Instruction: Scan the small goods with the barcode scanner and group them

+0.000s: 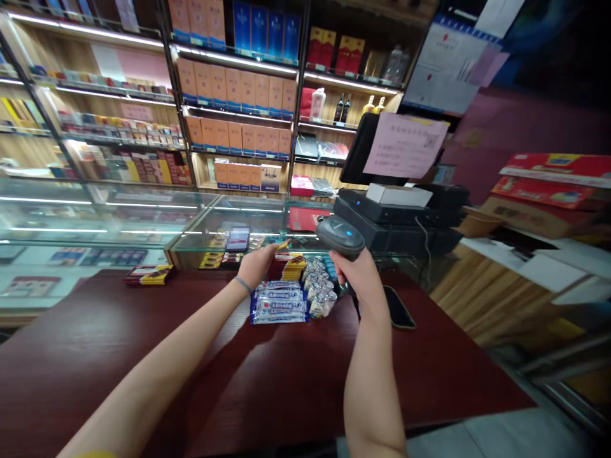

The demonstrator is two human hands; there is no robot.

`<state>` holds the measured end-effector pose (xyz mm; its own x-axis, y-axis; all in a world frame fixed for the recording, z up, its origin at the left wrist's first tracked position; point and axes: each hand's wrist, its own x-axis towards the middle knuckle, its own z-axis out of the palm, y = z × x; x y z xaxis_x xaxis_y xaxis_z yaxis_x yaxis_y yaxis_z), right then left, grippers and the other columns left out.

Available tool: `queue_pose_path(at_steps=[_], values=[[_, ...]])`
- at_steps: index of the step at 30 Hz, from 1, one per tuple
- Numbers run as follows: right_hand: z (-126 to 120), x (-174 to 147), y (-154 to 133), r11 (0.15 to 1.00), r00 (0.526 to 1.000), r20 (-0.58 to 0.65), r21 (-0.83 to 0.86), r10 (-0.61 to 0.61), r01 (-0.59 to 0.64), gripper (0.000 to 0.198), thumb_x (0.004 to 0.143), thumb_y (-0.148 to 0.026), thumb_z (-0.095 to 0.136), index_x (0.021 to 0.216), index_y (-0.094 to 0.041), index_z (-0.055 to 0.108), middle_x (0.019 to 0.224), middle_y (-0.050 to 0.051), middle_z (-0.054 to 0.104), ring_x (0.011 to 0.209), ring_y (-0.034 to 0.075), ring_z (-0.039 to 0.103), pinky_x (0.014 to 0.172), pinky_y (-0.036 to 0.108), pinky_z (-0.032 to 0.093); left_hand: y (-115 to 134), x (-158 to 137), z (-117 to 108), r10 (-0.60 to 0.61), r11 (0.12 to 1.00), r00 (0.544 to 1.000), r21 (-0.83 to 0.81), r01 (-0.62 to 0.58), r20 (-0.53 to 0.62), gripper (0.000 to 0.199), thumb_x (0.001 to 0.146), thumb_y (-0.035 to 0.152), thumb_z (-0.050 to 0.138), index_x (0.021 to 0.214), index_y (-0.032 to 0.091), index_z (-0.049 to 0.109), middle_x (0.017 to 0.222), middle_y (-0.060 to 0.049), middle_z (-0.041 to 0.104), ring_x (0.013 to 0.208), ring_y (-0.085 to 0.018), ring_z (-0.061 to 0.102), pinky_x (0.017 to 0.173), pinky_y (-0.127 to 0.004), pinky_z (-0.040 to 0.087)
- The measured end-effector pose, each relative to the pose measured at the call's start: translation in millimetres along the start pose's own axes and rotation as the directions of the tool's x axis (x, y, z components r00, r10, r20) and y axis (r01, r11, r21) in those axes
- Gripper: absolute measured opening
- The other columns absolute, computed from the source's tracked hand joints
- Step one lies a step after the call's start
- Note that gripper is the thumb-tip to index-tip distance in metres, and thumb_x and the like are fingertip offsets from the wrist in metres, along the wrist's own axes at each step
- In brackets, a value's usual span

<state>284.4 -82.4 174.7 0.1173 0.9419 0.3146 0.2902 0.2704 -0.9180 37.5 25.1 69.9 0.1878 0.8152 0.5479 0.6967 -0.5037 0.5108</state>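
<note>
Left hand [258,266], centre of the frame: yours, fingers closed on a small yellow packet [284,244], lettering not legible. Right hand [360,277], right of centre: yours, wrapped round the handle of a dark grey handheld scanner [340,235], blue light on top, no brand readable.

Beneath and between them, centre: yellow-and-dark packets [292,268], stacked, print too small to read. In front of these, blue-and-white wrapped packs [280,305], laid in a row; Chinese characters in blue, blurred. Just beside, to the right, small silver-topped bottles [319,287] in a cluster, labels unreadable. Right of your forearm: one black phone [400,308], lying flat. Left of centre: a second packet stack [149,275], red, yellow and dark. All rest on a dark red table [214,388].

Upper right: a black monitor [354,152] bearing a pink sheet [405,145], lines of Chinese text and a square code, not legible. Far right: red cartons [556,181], white lettering smeared. Upper centre: shelved orange boxes [238,86] and blue boxes [267,32], markings too small to read.
</note>
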Motion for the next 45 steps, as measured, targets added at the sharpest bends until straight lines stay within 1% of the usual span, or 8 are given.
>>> queue_pose_path(at_steps=[6,13,20,27,30,35,40,45], values=[[-10.8,0.6,7.4,0.999,0.999,-0.042,0.048,-0.007,0.009,0.026,0.080,-0.044,0.071,0.089,-0.027,0.053,0.050,-0.007,0.050,0.038,0.014,0.045,0.040,0.028,0.038,7.9,1.3,30.3,0.193,0.979,0.973,0.037,-0.199,0.127,0.040,0.091,0.017,0.056,0.125,0.035,0.068,0.119,-0.009,0.073,0.115,-0.028,0.066,0.101,-0.039,0.048],[-14.2,1.8,9.5,0.997,0.999,-0.053,0.078,-0.008,0.013,0.026,0.079,-0.043,0.071,0.083,-0.026,0.051,0.051,-0.007,0.050,0.038,0.012,0.045,0.040,0.027,0.038,14.9,5.8,52.3,0.215,0.968,0.958,0.085,-0.235,0.189,0.049,0.089,0.009,0.050,0.128,0.032,0.067,0.123,-0.010,0.071,0.121,-0.029,0.061,0.105,-0.042,0.046],[-12.1,2.7,9.4,0.996,0.998,-0.062,0.094,0.010,-0.004,0.027,0.078,-0.043,0.072,0.081,-0.026,0.051,0.052,-0.007,0.052,0.038,0.012,0.046,0.039,0.026,0.038,11.5,2.9,59.4,0.220,0.974,0.962,0.014,-0.225,0.163,0.046,0.090,0.009,0.048,0.128,0.029,0.067,0.125,-0.012,0.068,0.123,-0.029,0.059,0.110,-0.043,0.041],[-3.7,4.7,8.9,0.995,0.998,-0.058,0.099,0.009,-0.003,0.027,0.076,-0.042,0.073,0.084,-0.025,0.053,0.050,-0.008,0.052,0.035,0.011,0.044,0.036,0.024,0.036,6.7,3.2,58.1,0.328,0.931,0.938,0.129,-0.341,0.110,0.044,0.093,0.018,0.056,0.136,0.027,0.060,0.133,-0.009,0.066,0.130,-0.026,0.056,0.114,-0.044,0.041],[6.8,3.7,7.3,0.995,0.999,-0.053,0.096,-0.011,0.016,0.028,0.076,-0.043,0.072,0.080,-0.023,0.053,0.047,-0.007,0.052,0.034,0.011,0.045,0.037,0.024,0.036,0.5,0.2,40.8,0.367,0.915,0.930,0.175,-0.365,0.019,0.044,0.095,0.024,0.056,0.139,0.024,0.057,0.140,-0.009,0.062,0.136,-0.027,0.051,0.115,-0.047,0.041],[41.7,0.4,1.8,0.997,1.000,0.003,0.070,-0.008,0.008,0.027,0.076,-0.044,0.072,0.072,-0.022,0.056,0.046,-0.005,0.052,0.038,0.012,0.046,0.040,0.025,0.038,-33.0,-16.9,-14.1,0.339,0.935,0.924,0.171,-0.310,-0.177,0.039,0.098,0.030,0.054,0.137,0.025,0.059,0.135,-0.009,0.065,0.132,-0.026,0.055,0.111,-0.046,0.045],[89.6,-3.3,5.6,0.999,0.997,0.067,-0.016,-0.049,0.050,0.027,0.077,-0.046,0.070,0.072,-0.021,0.063,0.046,-0.002,0.056,0.041,0.015,0.050,0.043,0.027,0.041,-96.7,-52.7,-69.8,0.212,0.972,0.924,0.166,-0.166,-0.319,0.029,0.099,0.031,0.053,0.123,0.024,0.067,0.119,-0.009,0.072,0.115,-0.024,0.065,0.102,-0.041,0.049],[137.1,-10.7,20.5,0.980,0.978,0.123,-0.080,-0.170,0.181,0.028,0.074,-0.043,0.070,0.086,-0.018,0.072,0.059,0.004,0.068,0.063,0.024,0.067,0.056,0.030,0.051,-167.0,-101.4,-110.5,0.091,0.964,0.949,0.266,-0.008,-0.300,0.031,0.099,0.034,0.051,0.123,0.023,0.067,0.120,-0.011,0.070,0.114,-0.026,0.064,0.103,-0.041,0.048]])
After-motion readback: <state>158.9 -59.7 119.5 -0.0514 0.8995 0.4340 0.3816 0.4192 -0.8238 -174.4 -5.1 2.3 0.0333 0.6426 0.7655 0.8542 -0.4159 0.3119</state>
